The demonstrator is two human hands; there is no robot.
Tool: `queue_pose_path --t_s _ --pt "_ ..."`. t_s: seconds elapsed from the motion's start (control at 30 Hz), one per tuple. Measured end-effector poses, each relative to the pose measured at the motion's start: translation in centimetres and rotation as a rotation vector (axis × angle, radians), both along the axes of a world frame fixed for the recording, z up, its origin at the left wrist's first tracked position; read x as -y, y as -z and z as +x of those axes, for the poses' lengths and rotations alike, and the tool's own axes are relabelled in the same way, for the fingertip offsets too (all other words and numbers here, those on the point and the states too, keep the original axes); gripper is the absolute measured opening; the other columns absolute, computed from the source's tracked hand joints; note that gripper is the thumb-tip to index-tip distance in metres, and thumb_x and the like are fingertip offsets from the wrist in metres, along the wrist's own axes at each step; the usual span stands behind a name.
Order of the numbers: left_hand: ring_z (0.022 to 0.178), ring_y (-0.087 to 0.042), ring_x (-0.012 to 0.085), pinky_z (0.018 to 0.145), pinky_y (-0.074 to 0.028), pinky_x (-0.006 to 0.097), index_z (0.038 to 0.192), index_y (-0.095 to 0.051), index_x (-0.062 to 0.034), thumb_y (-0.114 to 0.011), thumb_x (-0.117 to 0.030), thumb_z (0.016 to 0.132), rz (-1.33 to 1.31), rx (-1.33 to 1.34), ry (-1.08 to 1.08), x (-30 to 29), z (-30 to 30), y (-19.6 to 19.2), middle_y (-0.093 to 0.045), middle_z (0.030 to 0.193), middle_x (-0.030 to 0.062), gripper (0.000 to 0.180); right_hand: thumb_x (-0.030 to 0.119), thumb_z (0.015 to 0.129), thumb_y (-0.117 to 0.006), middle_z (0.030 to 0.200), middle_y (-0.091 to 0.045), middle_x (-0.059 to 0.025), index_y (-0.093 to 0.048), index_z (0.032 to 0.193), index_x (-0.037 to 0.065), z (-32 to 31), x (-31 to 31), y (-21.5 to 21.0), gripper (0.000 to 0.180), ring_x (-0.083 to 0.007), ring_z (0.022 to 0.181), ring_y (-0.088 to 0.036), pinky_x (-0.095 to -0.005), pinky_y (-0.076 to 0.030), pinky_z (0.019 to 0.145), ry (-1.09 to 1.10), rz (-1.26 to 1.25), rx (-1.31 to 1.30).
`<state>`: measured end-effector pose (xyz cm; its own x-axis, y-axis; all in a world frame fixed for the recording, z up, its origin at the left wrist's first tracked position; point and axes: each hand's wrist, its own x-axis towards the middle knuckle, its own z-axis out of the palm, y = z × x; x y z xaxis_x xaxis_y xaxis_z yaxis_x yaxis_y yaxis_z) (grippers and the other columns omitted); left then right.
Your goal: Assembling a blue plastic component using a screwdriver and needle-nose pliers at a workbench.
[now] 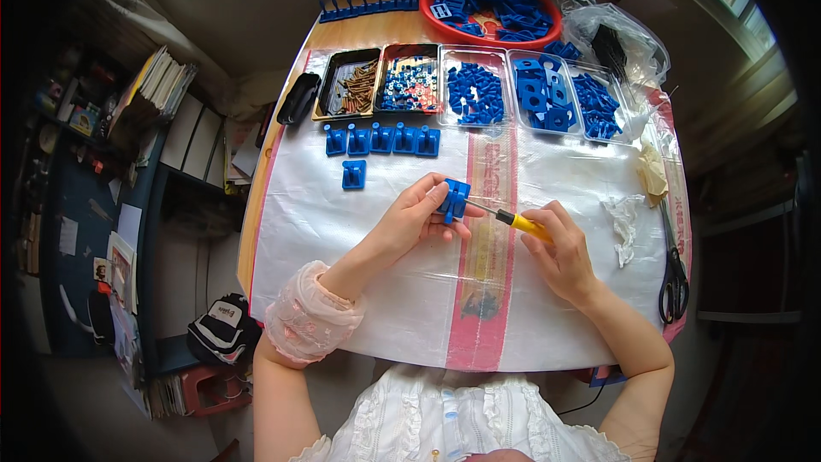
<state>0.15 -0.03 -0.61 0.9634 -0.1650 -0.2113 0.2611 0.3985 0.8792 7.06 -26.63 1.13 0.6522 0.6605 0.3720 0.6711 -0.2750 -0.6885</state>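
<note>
Between the thumb and fingers of my left hand [421,210] is a blue plastic bracket [456,197], held up over the middle of the table. My right hand [558,248] is closed round the yellow handle of a screwdriver [523,223]. Its shaft points left and reaches the bracket's side; I cannot make out exactly where the tip sits. Ahead and to the left, a row of several similar blue brackets [381,139] stands on the sheet, and a single blue bracket [353,174] lies nearer to me.
Beyond the row stand trays of screws [357,85], small blue-and-white parts [412,84], blue pegs [475,92], blue plates [544,96] and more blue pieces [598,104]. A red basin [430,27] of blue parts sits behind. Black scissors [673,288] and crumpled paper [625,227] lie at right.
</note>
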Motion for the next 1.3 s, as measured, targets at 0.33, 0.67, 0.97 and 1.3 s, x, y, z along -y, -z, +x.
queue_pose_path --t_s 0.33,0.67,0.97,1.3 --pt "0.088 -0.072 0.0179 0.069 -0.056 0.024 0.123 -0.045 -0.0074 -0.033 -0.032 0.112 -0.011 -0.008 0.009 0.06 0.07 -0.06 -0.069 0.118 0.0234 0.029 -0.002 0.085 -0.072 0.09 -0.06 -0.012 -0.06 0.102 0.001 0.41 0.07 0.56 0.021 -0.0304 0.078 -0.065 -0.039 -0.051 0.063 0.034 -0.035 0.134" --pt "0.089 -0.072 0.0193 0.07 -0.056 0.023 0.128 -0.044 -0.0065 -0.033 -0.031 0.112 0.005 -0.005 0.019 -0.05 0.01 0.15 -0.066 0.122 0.0269 0.032 -0.001 0.084 -0.074 0.093 -0.061 -0.0126 -0.059 0.104 0.001 -0.18 -0.05 0.27 0.024 -0.0287 0.081 -0.068 -0.0356 -0.056 0.066 0.04 0.017 -0.042" --pt "0.088 -0.072 0.0187 0.07 -0.056 0.023 0.129 -0.044 -0.0064 -0.033 -0.032 0.112 0.015 -0.006 0.013 -0.02 0.0 -0.05 -0.066 0.122 0.0263 0.033 -0.003 0.084 -0.072 0.091 -0.061 -0.0127 -0.061 0.104 0.0 0.23 -0.07 0.63 0.023 -0.03 0.083 -0.068 -0.0366 -0.055 0.067 0.028 0.021 0.075" --pt "0.088 -0.072 0.018 0.07 -0.056 0.023 0.125 -0.044 -0.0069 -0.036 -0.032 0.111 0.008 0.0 0.029 0.02 -0.03 -0.04 -0.066 0.122 0.0256 0.03 -0.007 0.078 -0.076 0.091 -0.062 -0.0097 -0.065 0.101 0.005 0.11 -0.09 0.54 0.029 -0.0253 0.074 -0.066 -0.0337 -0.053 0.06 0.031 0.114 0.135"
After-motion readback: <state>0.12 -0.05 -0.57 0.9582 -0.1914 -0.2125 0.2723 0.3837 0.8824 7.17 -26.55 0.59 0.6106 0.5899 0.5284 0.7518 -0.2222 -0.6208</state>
